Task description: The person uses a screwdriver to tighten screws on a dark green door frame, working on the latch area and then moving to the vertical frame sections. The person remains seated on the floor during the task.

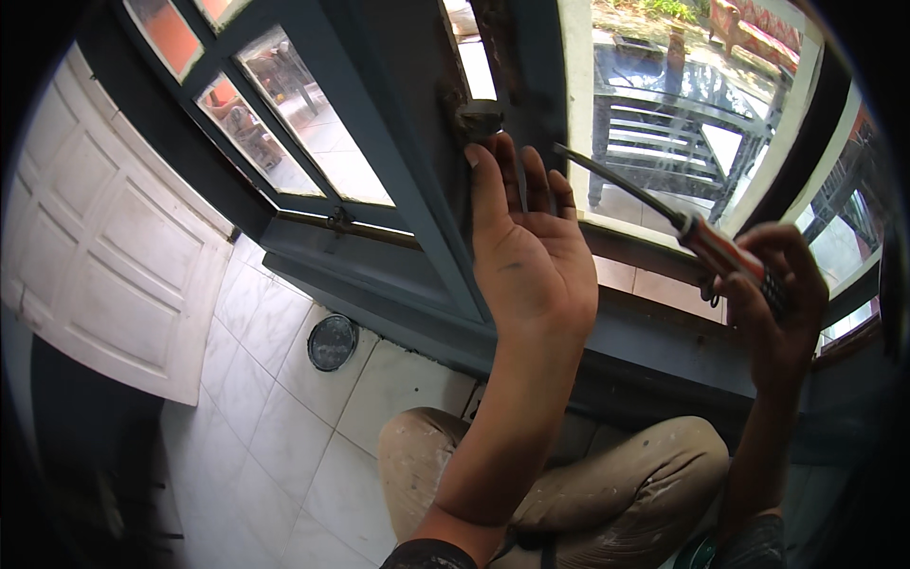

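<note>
My left hand [540,256] reaches up between two dark grey window frames, palm toward me. Its thumb and index fingertips close on the lower edge of a dark metal fitting [481,118] at the frame's edge, while the other fingers curl loosely. In my right hand [782,294] is a screwdriver [711,242] with a red and black handle, its shaft slanting up and left. The screwdriver's tip ends just right of my left fingers, apart from the fitting. What lies behind my left fingers is hidden.
An open glazed window sash [351,95] stands to the left, with a white panelled door [104,247] beyond it. A round dark lid or shallow dish [333,342] lies on the white floor tiles [327,484]. Outside the right-hand pane is a dark slatted bench [664,142].
</note>
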Available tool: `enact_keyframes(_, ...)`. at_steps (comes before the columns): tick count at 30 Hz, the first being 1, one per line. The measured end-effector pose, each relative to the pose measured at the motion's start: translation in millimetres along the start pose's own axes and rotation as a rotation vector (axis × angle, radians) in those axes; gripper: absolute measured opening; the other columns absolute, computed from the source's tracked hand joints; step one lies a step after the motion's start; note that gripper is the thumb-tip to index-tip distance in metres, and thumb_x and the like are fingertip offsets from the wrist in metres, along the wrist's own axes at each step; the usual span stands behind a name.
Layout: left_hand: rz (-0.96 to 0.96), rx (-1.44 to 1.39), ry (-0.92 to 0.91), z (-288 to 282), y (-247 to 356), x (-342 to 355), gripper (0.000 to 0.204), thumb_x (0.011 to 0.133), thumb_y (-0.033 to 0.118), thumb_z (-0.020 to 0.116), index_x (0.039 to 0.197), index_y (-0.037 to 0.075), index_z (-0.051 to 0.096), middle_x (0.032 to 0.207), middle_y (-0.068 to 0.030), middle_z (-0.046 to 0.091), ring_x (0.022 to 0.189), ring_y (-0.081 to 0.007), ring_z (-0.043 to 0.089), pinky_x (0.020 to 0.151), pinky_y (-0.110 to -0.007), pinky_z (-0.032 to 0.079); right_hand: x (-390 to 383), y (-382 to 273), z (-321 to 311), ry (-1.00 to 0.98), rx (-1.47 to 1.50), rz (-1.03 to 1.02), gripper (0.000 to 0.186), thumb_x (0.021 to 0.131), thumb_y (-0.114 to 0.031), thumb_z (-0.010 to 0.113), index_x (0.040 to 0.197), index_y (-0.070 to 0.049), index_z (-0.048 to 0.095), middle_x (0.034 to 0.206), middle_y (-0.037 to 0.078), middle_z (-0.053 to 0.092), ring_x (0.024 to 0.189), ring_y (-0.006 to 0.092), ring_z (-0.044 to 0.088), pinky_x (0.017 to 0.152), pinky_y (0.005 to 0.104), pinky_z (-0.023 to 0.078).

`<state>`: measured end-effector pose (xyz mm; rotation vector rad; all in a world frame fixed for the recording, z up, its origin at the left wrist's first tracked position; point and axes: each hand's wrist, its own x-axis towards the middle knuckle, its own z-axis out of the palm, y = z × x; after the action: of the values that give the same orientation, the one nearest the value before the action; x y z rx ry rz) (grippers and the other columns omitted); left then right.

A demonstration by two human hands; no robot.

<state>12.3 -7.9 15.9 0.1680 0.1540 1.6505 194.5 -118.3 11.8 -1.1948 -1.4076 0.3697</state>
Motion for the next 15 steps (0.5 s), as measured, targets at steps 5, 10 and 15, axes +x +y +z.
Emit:
enact_keyframes(5, -0.024, -0.083, -0.036, -7, 0, 7, 0.021, 0.099, 0.025, 0.075, 0.114, 0.012, 0.069, 0.102, 0.0045, 0.065, 0.096, -0.0104, 0.06, 0.095, -0.033, 0.045, 36, -9, 24, -0.056, -0.018, -0.113, 0.025, 0.091, -0.012, 0.079, 0.107, -0.002, 0.063, 0.086, 0.01, 0.074, 0.069, 0.0035, 0.064, 0.06, 0.0169, 0.048)
enact_keyframes(10, -0.037, -0.105, -0.042, -11, -1, 11, 0.018, 0.098, 0.022, 0.076, 0.111, 0.012, 0.071, 0.1, 0.0038, 0.066, 0.094, -0.0111, 0.061, 0.096, -0.034, 0.048, 47, 0, 38, -0.027, -0.034, -0.172, 0.027, 0.09, -0.018, 0.081, 0.105, -0.002, 0.064, 0.085, 0.011, 0.075, 0.068, 0.006, 0.067, 0.057, 0.0181, 0.05)
enact_keyframes(15, -0.036, -0.118, -0.107, -14, -3, 13, 0.018, 0.098, 0.021, 0.076, 0.111, 0.012, 0.071, 0.102, 0.0036, 0.066, 0.097, -0.0115, 0.062, 0.097, -0.035, 0.048, 51, 6, 26, -0.085, -0.083, -0.098, 0.031, 0.092, -0.024, 0.082, 0.105, -0.003, 0.064, 0.083, 0.012, 0.075, 0.065, 0.0057, 0.067, 0.053, 0.0176, 0.048)
